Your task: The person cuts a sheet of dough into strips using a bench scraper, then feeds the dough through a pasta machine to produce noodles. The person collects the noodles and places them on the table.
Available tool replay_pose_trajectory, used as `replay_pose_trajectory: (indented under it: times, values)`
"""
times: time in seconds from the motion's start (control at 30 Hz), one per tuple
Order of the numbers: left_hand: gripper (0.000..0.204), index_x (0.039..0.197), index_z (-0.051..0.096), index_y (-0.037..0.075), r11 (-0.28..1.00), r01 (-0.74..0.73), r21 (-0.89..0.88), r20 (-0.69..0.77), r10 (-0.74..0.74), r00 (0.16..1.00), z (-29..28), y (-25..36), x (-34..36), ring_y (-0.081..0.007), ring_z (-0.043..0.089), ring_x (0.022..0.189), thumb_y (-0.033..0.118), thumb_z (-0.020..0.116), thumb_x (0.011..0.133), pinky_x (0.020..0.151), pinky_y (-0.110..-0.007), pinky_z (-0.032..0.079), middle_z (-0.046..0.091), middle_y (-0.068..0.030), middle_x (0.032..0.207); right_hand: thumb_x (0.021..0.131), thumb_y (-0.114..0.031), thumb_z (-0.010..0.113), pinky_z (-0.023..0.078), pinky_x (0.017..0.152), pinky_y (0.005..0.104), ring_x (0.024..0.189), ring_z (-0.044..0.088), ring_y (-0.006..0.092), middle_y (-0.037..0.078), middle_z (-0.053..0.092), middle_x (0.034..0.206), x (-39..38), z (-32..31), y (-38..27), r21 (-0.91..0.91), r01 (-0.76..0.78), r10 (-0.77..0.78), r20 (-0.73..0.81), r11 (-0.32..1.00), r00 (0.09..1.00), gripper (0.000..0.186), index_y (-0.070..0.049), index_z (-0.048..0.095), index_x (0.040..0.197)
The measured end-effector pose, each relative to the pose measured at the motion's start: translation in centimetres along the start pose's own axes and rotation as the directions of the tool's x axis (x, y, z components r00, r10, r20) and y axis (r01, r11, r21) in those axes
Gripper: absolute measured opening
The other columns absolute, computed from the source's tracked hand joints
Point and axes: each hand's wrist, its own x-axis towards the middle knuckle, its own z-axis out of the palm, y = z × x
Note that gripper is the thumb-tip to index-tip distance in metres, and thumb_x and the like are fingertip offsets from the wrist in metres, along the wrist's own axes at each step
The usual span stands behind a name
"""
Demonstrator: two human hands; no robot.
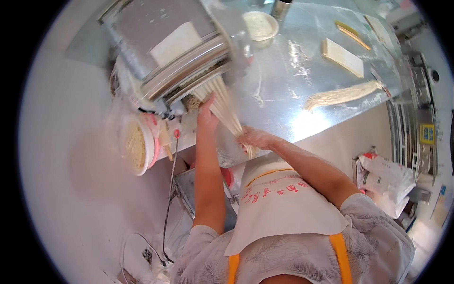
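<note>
A flat band of pale fresh noodles [226, 111] runs down from the outlet of a noodle machine [187, 61] at the upper left. Close to the outlet, my left hand [207, 115] holds the band's left edge; its fingers are partly hidden by the noodles. My right hand [256, 137] is closed round the lower part of the same noodles, near the table's front edge, and their cut-looking ends hang below the fist. On the right of the metal table [272, 85], another bundle of noodles [343, 96] lies stretched out.
A white bowl of flour [260, 26] stands beside the machine, near a dark cylinder [281, 8]. At the far right lie a pale rectangular block [344, 57] and a wooden-handled brush [353, 35]. A tub [137, 146] with yellowish contents is left, beside a cord [172, 189].
</note>
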Motion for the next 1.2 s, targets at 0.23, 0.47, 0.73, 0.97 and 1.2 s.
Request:
replay_pose_trajectory:
  times: [0.23, 0.47, 0.73, 0.97, 1.2]
  values:
    - [0.05, 0.142, 0.047, -0.006, 0.996, 0.024, -0.089, 0.029, -0.022, 0.999, 1.5, 0.0, -0.8, -0.0397, 0.057, 0.129, 0.017, 0.063, 0.101, 0.116, -0.052, 0.044, 0.059, -0.0266, 0.138, 0.093, -0.022, 0.07, 0.052, 0.056, 0.0346, 0.067, 0.062, 0.0159, 0.005, 0.059, 0.079, -1.3, -0.1, 0.2, -0.242, 0.092, -0.065, 0.116, 0.966, 0.991, 0.024, -0.002, 0.058, 0.1]
    - [0.044, 0.136, 0.053, -0.004, 0.997, 0.034, -0.072, -0.054, -0.038, 0.998, 0.6, -0.4, -0.9, -0.0341, 0.064, 0.118, 0.017, 0.065, 0.1, 0.105, -0.046, 0.051, 0.064, -0.0227, 0.132, 0.097, -0.023, 0.069, 0.055, 0.054, 0.0314, 0.064, 0.061, 0.0145, 0.002, 0.054, 0.077, -4.7, 1.6, -1.4, -0.144, -0.121, 0.134, 0.088, 0.982, 0.987, 0.023, -0.006, 0.053, 0.094]
    - [0.043, 0.136, 0.054, -0.004, 0.997, 0.017, 0.073, -0.06, -0.013, 0.998, 2.1, -0.3, -1.7, -0.0318, 0.066, 0.113, 0.02, 0.064, 0.102, 0.104, -0.048, 0.054, 0.067, -0.0174, 0.124, 0.097, -0.02, 0.068, 0.056, 0.054, 0.0324, 0.061, 0.06, 0.0141, 0.002, 0.054, 0.077, -6.6, 0.2, -0.1, -0.111, -0.096, 0.11, 0.12, 0.989, 0.987, 0.023, -0.007, 0.049, 0.095]
    - [0.043, 0.134, 0.056, -0.003, 0.998, 0.038, 0.055, -0.062, -0.034, 0.997, 3.5, -0.5, -2.4, -0.0271, 0.067, 0.103, 0.02, 0.067, 0.101, 0.097, -0.043, 0.056, 0.067, -0.0136, 0.115, 0.097, -0.02, 0.067, 0.057, 0.058, 0.0338, 0.063, 0.06, 0.0146, 0.002, 0.056, 0.077, -9.5, 0.7, -1.2, -0.195, -0.058, 0.094, 0.181, 0.979, 0.979, 0.022, -0.004, 0.052, 0.098]
    - [0.04, 0.134, 0.06, 0.004, 0.993, 0.057, 0.103, -0.133, -0.043, 0.99, 4.7, -0.8, -2.6, -0.0193, 0.066, 0.09, 0.024, 0.068, 0.1, 0.078, -0.038, 0.057, 0.067, -0.006, 0.107, 0.095, -0.017, 0.063, 0.054, 0.057, 0.0325, 0.063, 0.06, 0.014, 0.002, 0.056, 0.078, -11.6, 1.1, -1.8, -0.221, -0.028, 0.084, 0.249, 0.975, 0.965, 0.016, -0.002, 0.058, 0.098]
